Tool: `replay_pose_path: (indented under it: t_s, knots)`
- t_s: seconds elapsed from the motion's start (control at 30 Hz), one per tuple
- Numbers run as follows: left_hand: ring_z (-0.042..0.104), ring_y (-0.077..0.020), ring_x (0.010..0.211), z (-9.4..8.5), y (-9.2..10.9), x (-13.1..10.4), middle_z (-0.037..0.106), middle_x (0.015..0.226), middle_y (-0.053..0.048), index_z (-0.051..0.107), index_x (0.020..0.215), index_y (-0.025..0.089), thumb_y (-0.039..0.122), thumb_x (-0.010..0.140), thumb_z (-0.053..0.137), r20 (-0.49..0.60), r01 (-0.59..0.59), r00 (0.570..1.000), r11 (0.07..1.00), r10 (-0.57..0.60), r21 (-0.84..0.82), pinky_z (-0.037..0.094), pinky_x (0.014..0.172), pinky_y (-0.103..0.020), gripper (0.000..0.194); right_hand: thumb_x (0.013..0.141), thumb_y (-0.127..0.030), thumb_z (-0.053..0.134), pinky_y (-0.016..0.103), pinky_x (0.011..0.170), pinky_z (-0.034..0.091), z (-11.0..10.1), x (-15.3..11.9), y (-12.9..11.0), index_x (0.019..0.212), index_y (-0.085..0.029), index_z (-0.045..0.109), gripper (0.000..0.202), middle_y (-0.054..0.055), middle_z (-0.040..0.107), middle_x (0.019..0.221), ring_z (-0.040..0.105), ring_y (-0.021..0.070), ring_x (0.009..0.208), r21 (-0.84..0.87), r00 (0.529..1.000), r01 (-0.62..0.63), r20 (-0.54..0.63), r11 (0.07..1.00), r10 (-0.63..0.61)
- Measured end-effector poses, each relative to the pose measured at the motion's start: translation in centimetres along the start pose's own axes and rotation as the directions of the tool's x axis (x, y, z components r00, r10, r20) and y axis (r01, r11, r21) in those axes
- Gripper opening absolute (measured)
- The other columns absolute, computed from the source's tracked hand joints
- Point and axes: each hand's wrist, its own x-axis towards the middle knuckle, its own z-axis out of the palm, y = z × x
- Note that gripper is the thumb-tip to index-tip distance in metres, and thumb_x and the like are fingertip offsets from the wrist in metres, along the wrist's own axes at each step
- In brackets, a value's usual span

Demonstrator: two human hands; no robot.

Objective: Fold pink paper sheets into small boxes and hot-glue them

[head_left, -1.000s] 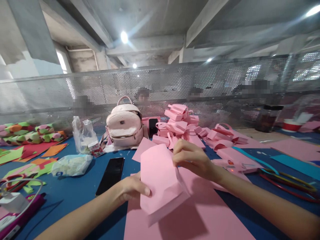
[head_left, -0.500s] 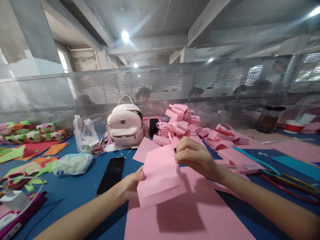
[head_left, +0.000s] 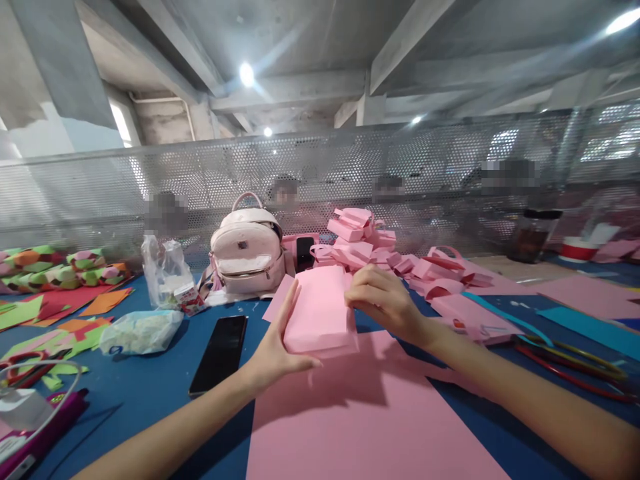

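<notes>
Between my two hands, above the table, is a folded pink paper box (head_left: pixel 317 310). My left hand (head_left: pixel 280 340) grips its left side, fingers along the far left edge and thumb under the near edge. At the box's right edge, the curled fingers of my right hand (head_left: pixel 383 300) pinch the paper; their tips are partly hidden. A large pink paper sheet (head_left: pixel 360 420) lies flat below and carries the box's shadow. Behind the box rises a heap of folded pink paper pieces (head_left: pixel 357 230).
A black phone (head_left: pixel 219 355) and a plastic packet (head_left: pixel 141 331) lie to the left. Beyond stand a pale backpack (head_left: pixel 247 250) and a mesh partition (head_left: pixel 320 160). Red-handled scissors (head_left: pixel 25 363) and a purple power strip (head_left: pixel 47 427) sit far left. A dark jar (head_left: pixel 533 237) stands back right.
The pink paper box has tipped and risen slightly, its near edge moving up and away. My left hand has shifted its hold, with the thumb now under the near edge.
</notes>
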Motion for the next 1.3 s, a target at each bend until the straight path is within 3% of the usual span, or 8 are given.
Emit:
replay_pose_path:
  t_s: [0.13,0.23,0.37,0.67,0.97,1.03,1.17,1.3]
  knots:
    - [0.024,-0.0296,0.153,-0.1,0.7,-0.3,0.030,0.166,0.000,0.040,0.153,0.038,0.022,0.066,0.094,-0.060,-0.112,0.991,0.989,0.118,0.101,0.019,0.124,-0.037,0.103,0.101,-0.020,0.055,0.030,0.070,0.046,0.1,-0.1,-0.1,0.091,-0.020,0.066,0.014,0.003,0.061,0.080,0.055,0.0178,0.076,0.016,1.000,0.003,-0.028,1.000,-0.002]
    - [0.040,-0.0307,0.145,0.0,1.2,-0.2,0.051,0.154,-0.003,0.054,0.145,0.036,0.019,0.067,0.093,-0.088,-0.148,0.982,0.972,0.166,0.183,0.027,0.121,-0.038,0.088,0.102,-0.020,0.055,0.029,0.069,0.047,0.2,-0.1,-0.2,0.091,-0.020,0.066,0.015,0.003,0.061,0.079,0.055,0.0177,0.075,0.023,0.999,0.003,-0.035,1.000,-0.002]
    - [0.064,-0.0338,0.121,0.2,1.4,-0.1,0.076,0.119,-0.009,0.079,0.112,0.025,0.027,0.068,0.092,-0.100,-0.126,0.982,0.954,0.158,0.272,0.044,0.109,-0.041,0.046,0.102,-0.022,0.054,0.030,0.069,0.047,0.5,-0.3,-0.5,0.093,-0.019,0.066,0.016,0.004,0.060,0.080,0.055,0.0180,0.077,0.048,1.000,0.013,-0.027,0.999,-0.011]
    - [0.078,-0.0259,0.071,0.3,1.0,-0.1,0.082,0.083,-0.008,0.085,0.084,0.024,0.042,0.067,0.091,-0.067,-0.118,0.989,0.971,0.134,0.209,0.064,0.065,-0.031,0.026,0.103,-0.024,0.053,0.031,0.069,0.048,0.9,-0.5,-0.6,0.091,-0.021,0.065,0.017,0.003,0.060,0.077,0.054,0.0181,0.075,0.070,0.999,-0.027,-0.023,0.997,0.029]
    - [0.078,-0.0217,0.069,0.2,0.7,-0.1,0.080,0.072,-0.005,0.083,0.070,0.026,0.040,0.073,0.088,-0.089,-0.119,0.987,0.978,0.136,0.169,0.063,0.063,-0.025,0.015,0.103,-0.022,0.054,0.031,0.070,0.047,0.8,-0.5,-0.3,0.091,-0.020,0.065,0.016,0.003,0.060,0.078,0.054,0.0181,0.077,0.069,0.999,-0.028,-0.013,0.997,0.029]
    - [0.079,-0.0240,0.082,0.0,0.6,0.0,0.082,0.085,-0.006,0.084,0.084,0.027,0.042,0.072,0.089,-0.086,-0.116,0.988,0.979,0.132,0.166,0.064,0.071,-0.027,0.020,0.103,-0.022,0.053,0.031,0.071,0.046,0.8,-0.5,-0.3,0.091,-0.020,0.065,0.017,0.003,0.061,0.079,0.054,0.0183,0.077,0.065,0.999,-0.029,-0.012,0.997,0.030]
    - [0.065,-0.0307,0.124,-0.5,0.0,0.4,0.074,0.125,-0.008,0.075,0.121,0.028,0.042,0.058,0.097,-0.047,-0.121,0.990,0.978,0.131,0.169,0.051,0.108,-0.038,0.068,0.102,-0.022,0.054,0.031,0.072,0.046,0.7,-0.4,-0.5,0.090,-0.019,0.065,0.017,0.004,0.062,0.079,0.053,0.0190,0.078,0.050,0.999,-0.038,-0.003,0.998,0.038]
    - [0.063,-0.0357,0.124,-1.0,-0.9,0.7,0.073,0.126,-0.011,0.077,0.117,0.026,0.041,0.063,0.095,-0.039,-0.073,0.996,0.979,0.082,0.192,0.058,0.098,-0.043,0.058,0.101,-0.020,0.055,0.031,0.072,0.046,0.6,-0.3,-0.6,0.090,-0.019,0.066,0.015,0.004,0.062,0.079,0.053,0.0192,0.078,0.027,1.000,-0.025,0.007,0.999,0.025]
